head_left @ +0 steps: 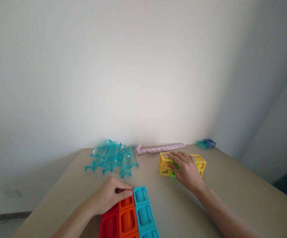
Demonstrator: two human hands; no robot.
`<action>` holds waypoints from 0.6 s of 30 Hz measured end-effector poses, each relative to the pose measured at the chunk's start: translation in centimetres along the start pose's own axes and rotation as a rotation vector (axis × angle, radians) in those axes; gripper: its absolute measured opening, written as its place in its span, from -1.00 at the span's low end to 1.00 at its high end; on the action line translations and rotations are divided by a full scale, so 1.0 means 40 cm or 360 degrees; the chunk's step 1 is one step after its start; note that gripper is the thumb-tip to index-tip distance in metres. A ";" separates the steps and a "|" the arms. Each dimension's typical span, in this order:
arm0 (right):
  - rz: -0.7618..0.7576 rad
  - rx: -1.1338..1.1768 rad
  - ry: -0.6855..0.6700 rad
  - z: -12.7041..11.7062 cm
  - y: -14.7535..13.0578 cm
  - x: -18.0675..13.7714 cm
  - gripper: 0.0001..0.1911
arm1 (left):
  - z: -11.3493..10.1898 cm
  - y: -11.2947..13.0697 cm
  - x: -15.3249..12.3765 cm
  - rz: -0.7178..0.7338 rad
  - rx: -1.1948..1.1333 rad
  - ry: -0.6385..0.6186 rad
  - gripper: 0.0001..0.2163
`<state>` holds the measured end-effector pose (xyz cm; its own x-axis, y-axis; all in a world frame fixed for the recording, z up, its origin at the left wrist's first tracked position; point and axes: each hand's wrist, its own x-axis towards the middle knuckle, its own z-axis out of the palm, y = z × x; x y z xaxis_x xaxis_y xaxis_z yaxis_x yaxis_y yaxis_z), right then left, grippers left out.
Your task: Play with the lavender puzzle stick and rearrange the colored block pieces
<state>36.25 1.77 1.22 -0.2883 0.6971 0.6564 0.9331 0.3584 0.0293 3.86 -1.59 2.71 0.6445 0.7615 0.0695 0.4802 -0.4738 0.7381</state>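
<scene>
My left hand [110, 195] reaches over the far end of a group of hollow plastic blocks at the table's near side. Its thumb and fingers are closed on an orange block [127, 219]. A red block [110, 226] column lies to the left of the orange one, and a light-blue block [144, 214] column to its right. Farther back, my right hand [186, 168] is closed over a green block [173, 172] that it mostly covers. Yellow blocks [165, 165] stand on either side of the green one.
Clear teal curved track pieces [113, 155] lie heaped at the back left. A folded lilac checked strip [162, 148] rests along the wall. Small teal and dark-blue pieces [210, 142] sit at the back right corner of the beige table [69, 185].
</scene>
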 end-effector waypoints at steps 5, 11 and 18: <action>-0.0059 0.0046 -0.0016 -0.002 -0.037 -0.001 -0.67 | 0.024 0.032 -0.001 0.0035 0.0650 0.0228 -0.62; -0.0116 0.0192 -0.0026 -0.020 -0.087 -0.002 -0.60 | 0.053 0.028 0.016 -0.0071 0.0590 0.0320 -0.55; 0.0017 0.0145 -0.0024 -0.042 -0.090 -0.002 -0.58 | 0.052 0.019 0.023 -0.0115 0.0521 0.0293 -0.53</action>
<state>33.27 -0.63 2.32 -0.2821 0.7105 0.6446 0.9131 0.4051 -0.0468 6.05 -2.18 1.97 0.4983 0.8509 0.1665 0.7046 -0.5093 0.4942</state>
